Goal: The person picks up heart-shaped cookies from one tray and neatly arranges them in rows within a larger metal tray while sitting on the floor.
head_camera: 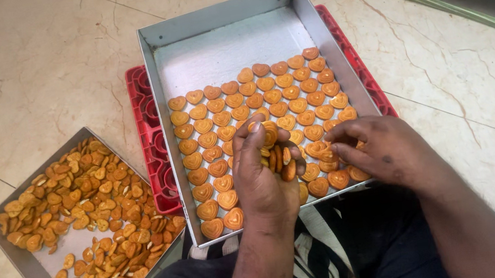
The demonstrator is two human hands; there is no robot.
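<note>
Left hand [261,179] closed in a grip around a stack of heart-shaped biscuits [277,154], thumb pressing one on top. Right hand [385,150] beside it, fingertips pinching a biscuit down among the neat rows [236,105] in the metal tray [157,93]. Tray resting on a red crate [146,127] on the marble floor [24,67]. Second tray [22,254] of loose biscuits at left. Risk, as a judgement: stack slipping from a loosened grip, scattering the rows; tray edge near the lap, easily nudged.

You see two metal trays [150,43], one red crate [144,118] and two hands [262,175]. The heart-shaped biscuits [208,140] are far too many to count exactly.
</note>
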